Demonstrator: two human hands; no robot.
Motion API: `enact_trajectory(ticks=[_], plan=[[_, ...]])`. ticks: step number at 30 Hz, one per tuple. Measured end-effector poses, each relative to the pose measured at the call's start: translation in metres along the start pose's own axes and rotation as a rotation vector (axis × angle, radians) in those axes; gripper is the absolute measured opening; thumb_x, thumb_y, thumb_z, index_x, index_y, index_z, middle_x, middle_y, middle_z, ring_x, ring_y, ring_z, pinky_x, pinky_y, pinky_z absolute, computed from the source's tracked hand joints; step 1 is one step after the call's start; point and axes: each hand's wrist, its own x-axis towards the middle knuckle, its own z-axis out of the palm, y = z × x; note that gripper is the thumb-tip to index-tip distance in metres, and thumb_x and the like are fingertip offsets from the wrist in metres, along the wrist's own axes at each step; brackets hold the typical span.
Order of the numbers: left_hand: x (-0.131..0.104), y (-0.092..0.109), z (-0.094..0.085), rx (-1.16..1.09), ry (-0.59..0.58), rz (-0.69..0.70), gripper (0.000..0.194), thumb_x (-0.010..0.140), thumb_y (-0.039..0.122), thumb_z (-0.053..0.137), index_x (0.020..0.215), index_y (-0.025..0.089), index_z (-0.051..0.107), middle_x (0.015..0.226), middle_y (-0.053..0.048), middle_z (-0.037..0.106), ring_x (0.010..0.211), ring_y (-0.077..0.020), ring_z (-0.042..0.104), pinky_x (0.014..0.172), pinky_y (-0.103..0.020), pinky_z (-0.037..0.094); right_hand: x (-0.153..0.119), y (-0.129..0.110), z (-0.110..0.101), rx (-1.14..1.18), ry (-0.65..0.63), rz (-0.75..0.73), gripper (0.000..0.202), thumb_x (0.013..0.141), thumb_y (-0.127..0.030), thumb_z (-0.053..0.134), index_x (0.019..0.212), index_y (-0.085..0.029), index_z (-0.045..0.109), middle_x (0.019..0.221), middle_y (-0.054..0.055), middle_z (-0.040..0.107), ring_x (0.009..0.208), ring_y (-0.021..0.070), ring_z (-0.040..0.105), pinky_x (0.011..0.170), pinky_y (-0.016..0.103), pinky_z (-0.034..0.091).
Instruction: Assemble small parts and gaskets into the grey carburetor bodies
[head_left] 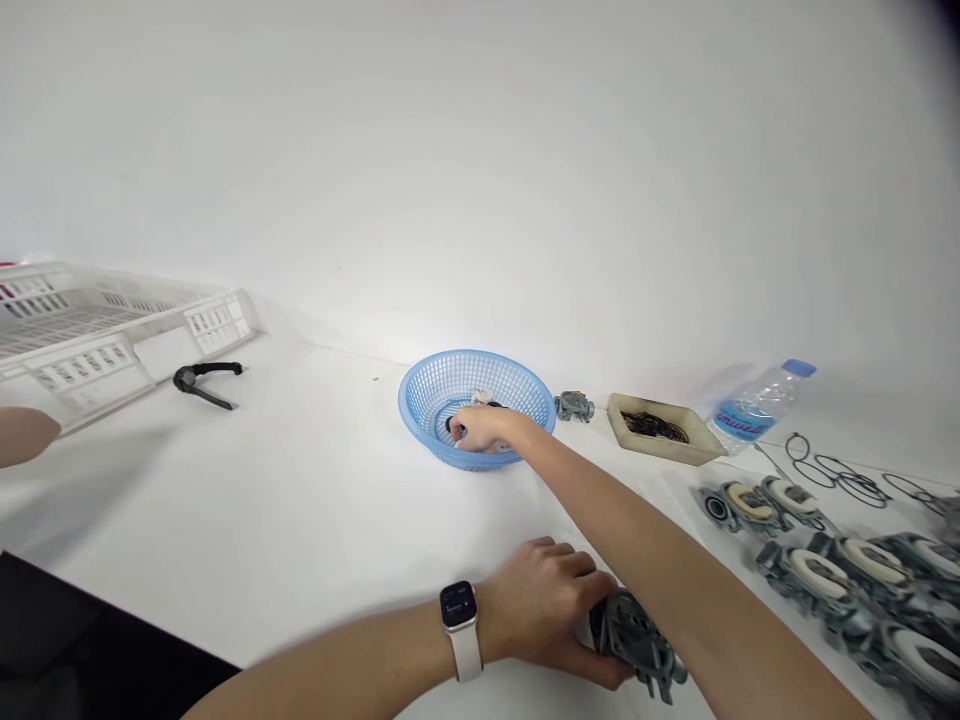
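The basket (431, 385) looks like semi-glossy plastic, and the grey casting (637, 635) looks like dull, kinda rough metal. The tabletop (337, 500) is smooth with a soft sheen. The crate (97, 375) is plastic too, pretty matt, the bottle (761, 405) is clear shiny plastic, and the shallow tray (652, 448) looks like duller plastic. Watch screen (459, 605) is super glossy, strap (468, 652) smooth and matt.

There is lots of room on the table (322, 480) between the black tool (185, 379) and the blue basket (417, 425). The right arm (622, 510) blocks the way from the left hand (547, 610) to the small tray (699, 446). Metal parts (821, 573) crowd the right side, and the wall (450, 180) stops things behind.
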Motion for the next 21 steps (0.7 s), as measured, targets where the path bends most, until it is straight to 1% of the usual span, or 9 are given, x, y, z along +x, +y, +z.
enact_trajectory(ticks=[4, 9, 11, 14, 17, 21], plan=[[-0.001, 0.000, -0.001, -0.004, -0.010, -0.008, 0.066, 0.080, 0.066, 0.071, 0.129, 0.022, 0.060, 0.099, -0.007, 0.075, 0.084, -0.0274, 0.073, 0.074, -0.036, 0.052, -0.003, -0.002, 0.000, -0.010, 0.045, -0.036, 0.032, 0.100, -0.034, 0.063, 0.126, -0.017, 0.062, 0.124, 0.009, 0.065, 0.103, 0.0224, 0.067, 0.088, 0.043, 0.059], [0.000, -0.002, 0.004, 0.032, -0.004, -0.016, 0.065, 0.079, 0.071, 0.068, 0.119, 0.020, 0.063, 0.090, -0.007, 0.074, 0.079, -0.0266, 0.071, 0.070, -0.035, 0.051, -0.009, 0.004, 0.001, -0.029, 0.123, -0.067, 0.031, 0.100, -0.035, 0.062, 0.126, -0.017, 0.062, 0.125, 0.010, 0.065, 0.105, 0.0230, 0.066, 0.090, 0.044, 0.058], [0.000, -0.002, 0.005, 0.045, -0.004, -0.021, 0.062, 0.079, 0.071, 0.068, 0.114, 0.020, 0.064, 0.089, -0.006, 0.073, 0.078, -0.0264, 0.071, 0.069, -0.035, 0.051, -0.013, 0.006, 0.001, -0.025, 0.128, -0.091, 0.033, 0.101, -0.035, 0.062, 0.128, -0.017, 0.061, 0.124, 0.009, 0.065, 0.103, 0.0225, 0.067, 0.088, 0.043, 0.059], [0.000, -0.002, 0.006, 0.050, -0.006, -0.022, 0.060, 0.079, 0.071, 0.068, 0.110, 0.020, 0.064, 0.087, -0.005, 0.072, 0.077, -0.0258, 0.071, 0.069, -0.035, 0.050, -0.017, 0.006, -0.001, -0.033, 0.100, -0.136, 0.033, 0.101, -0.034, 0.062, 0.129, -0.018, 0.061, 0.126, 0.010, 0.064, 0.103, 0.0221, 0.067, 0.087, 0.042, 0.059], [0.000, -0.001, 0.004, 0.046, -0.010, -0.018, 0.060, 0.079, 0.071, 0.067, 0.111, 0.021, 0.064, 0.087, -0.005, 0.072, 0.077, -0.0255, 0.070, 0.068, -0.035, 0.049, -0.020, 0.001, -0.001, -0.071, 0.072, -0.148, 0.031, 0.099, -0.033, 0.064, 0.127, -0.017, 0.062, 0.128, 0.010, 0.063, 0.107, 0.0232, 0.066, 0.090, 0.044, 0.058], [-0.001, -0.001, 0.003, 0.029, -0.006, -0.024, 0.061, 0.080, 0.071, 0.066, 0.117, 0.022, 0.062, 0.091, -0.006, 0.073, 0.079, -0.0263, 0.070, 0.070, -0.034, 0.049, -0.019, -0.007, 0.002, -0.081, 0.118, -0.117, 0.030, 0.099, -0.033, 0.064, 0.125, -0.017, 0.063, 0.128, 0.010, 0.064, 0.108, 0.0236, 0.066, 0.091, 0.045, 0.057]])
